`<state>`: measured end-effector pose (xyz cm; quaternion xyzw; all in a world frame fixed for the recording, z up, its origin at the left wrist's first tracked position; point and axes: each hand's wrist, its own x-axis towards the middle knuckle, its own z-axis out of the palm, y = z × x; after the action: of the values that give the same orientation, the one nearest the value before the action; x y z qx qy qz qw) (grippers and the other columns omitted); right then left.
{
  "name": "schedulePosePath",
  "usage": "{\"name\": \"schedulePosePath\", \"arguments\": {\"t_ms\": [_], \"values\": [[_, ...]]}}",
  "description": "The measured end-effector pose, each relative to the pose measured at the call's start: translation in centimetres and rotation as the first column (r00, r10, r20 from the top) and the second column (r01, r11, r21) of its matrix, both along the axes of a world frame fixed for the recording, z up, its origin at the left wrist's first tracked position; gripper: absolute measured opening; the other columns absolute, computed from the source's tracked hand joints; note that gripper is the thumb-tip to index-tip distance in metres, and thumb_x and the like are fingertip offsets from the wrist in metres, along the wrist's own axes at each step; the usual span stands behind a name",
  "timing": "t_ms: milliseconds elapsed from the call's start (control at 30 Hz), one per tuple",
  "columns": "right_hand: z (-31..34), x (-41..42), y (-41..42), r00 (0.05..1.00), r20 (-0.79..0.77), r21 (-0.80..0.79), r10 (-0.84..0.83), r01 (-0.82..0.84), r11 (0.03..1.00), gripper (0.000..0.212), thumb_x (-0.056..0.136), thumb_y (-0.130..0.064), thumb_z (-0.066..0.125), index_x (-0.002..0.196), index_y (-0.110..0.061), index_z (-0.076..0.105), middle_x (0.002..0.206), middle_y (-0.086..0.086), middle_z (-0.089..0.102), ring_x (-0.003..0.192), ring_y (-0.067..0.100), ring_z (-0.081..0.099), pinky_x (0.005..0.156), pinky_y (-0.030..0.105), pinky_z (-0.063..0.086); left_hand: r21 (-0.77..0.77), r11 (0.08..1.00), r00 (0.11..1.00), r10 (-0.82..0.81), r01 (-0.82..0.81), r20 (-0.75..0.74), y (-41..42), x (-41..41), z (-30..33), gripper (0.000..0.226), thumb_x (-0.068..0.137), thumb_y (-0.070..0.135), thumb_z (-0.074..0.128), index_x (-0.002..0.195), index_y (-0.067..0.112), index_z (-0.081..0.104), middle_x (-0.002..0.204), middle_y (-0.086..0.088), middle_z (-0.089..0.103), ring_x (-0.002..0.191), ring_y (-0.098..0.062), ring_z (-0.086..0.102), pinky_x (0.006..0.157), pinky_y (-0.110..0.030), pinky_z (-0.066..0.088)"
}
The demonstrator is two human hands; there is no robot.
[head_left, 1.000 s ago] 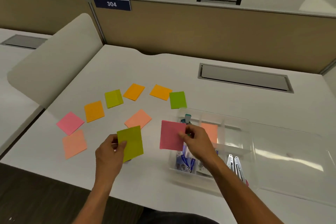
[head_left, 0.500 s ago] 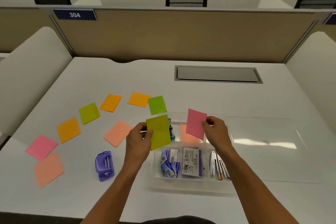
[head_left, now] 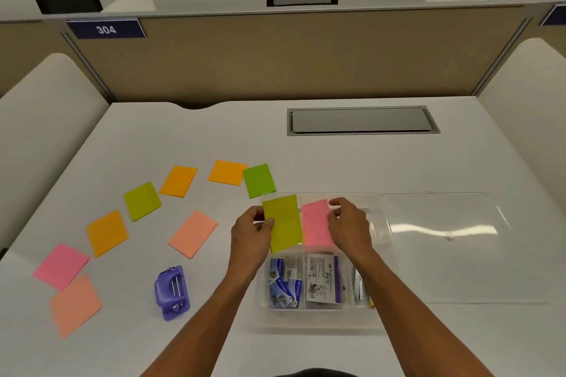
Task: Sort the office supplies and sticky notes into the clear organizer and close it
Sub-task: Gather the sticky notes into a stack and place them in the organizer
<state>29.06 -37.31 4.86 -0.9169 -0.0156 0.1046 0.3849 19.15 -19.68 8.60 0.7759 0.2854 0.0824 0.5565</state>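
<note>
Left hand (head_left: pixel 251 231) pinches yellow-green note (head_left: pixel 283 222), right hand (head_left: pixel 349 223) pink note (head_left: pixel 316 222); both upright, long axes vertical, above clear organizer (head_left: pixel 321 315), frame centre.

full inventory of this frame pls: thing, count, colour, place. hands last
orange notes: 3, orange, desk, left and far arc
lime note: 1, yellow-green, desk, left of centre
green note: 1, green, desk, by organizer's far-left corner
peach notes: 2, peach, desk, centre-left and near left
pink note: 1, pink, desk, far left
hole punch: 1, purple, desk, near left
organizer: 1, clear, centre right, holds packets
lid: 1, clear, open, flat to the right
desk: 1, white
left hand: holds a yellow-green note over the organizer
right hand: holds a pink note over the organizer
</note>
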Motion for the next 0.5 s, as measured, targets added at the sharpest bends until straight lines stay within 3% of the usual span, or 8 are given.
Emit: {"name": "schedulePosePath", "arguments": {"t_ms": [133,300,367,500], "values": [[-0.5,0.2,0.3,0.999,-0.024,-0.083,0.024,-0.026,0.996,0.033,0.096,-0.014,0.052,0.128,-0.013,0.061,0.116,0.008,0.069,0.101,0.024,0.066,0.087,0.039,0.054,-0.009,1.0,1.0,-0.002,0.002,-0.007,-0.1,1.2,-0.2,0.012,0.094,0.015,0.058,0.103,0.02,0.064,0.1,0.004,0.068,0.091,-0.014,0.067,0.081,-0.04,0.058],[-1.3,0.0,-0.2,0.997,-0.027,-0.169,0.074,-0.077,0.983,0.035,0.097,-0.021,0.049,0.128,-0.014,0.063,0.122,0.007,0.068,0.108,0.026,0.064,0.092,0.037,0.051,-0.008,1.0,0.999,-0.026,0.026,-0.027,-0.6,2.9,-0.6,0.012,0.092,0.017,0.061,0.101,0.024,0.063,0.099,0.006,0.067,0.093,-0.016,0.066,0.085,-0.045,0.056],[-1.4,0.1,-0.5,0.998,-0.042,-0.16,0.057,-0.063,0.985,0.035,0.096,-0.025,0.051,0.128,-0.015,0.063,0.115,0.008,0.071,0.101,0.025,0.068,0.091,0.036,0.053,-0.014,1.0,0.999,-0.025,0.025,-0.033,-1.0,3.7,-0.8,0.013,0.091,0.015,0.062,0.101,0.022,0.064,0.097,0.007,0.066,0.093,-0.015,0.065,0.085,-0.045,0.055],[-1.0,0.3,-1.2,0.997,-0.08,-0.036,-0.001,-0.002,0.999,0.027,0.094,-0.026,0.054,0.117,-0.018,0.065,0.087,0.002,0.074,0.069,0.016,0.07,0.08,0.036,0.058,-0.002,0.999,0.997,-0.049,0.049,-0.067,-2.4,4.9,-1.4,0.017,0.09,0.015,0.062,0.107,0.015,0.065,0.098,0.002,0.066,0.093,-0.013,0.062,0.082,-0.032,0.052]]}}
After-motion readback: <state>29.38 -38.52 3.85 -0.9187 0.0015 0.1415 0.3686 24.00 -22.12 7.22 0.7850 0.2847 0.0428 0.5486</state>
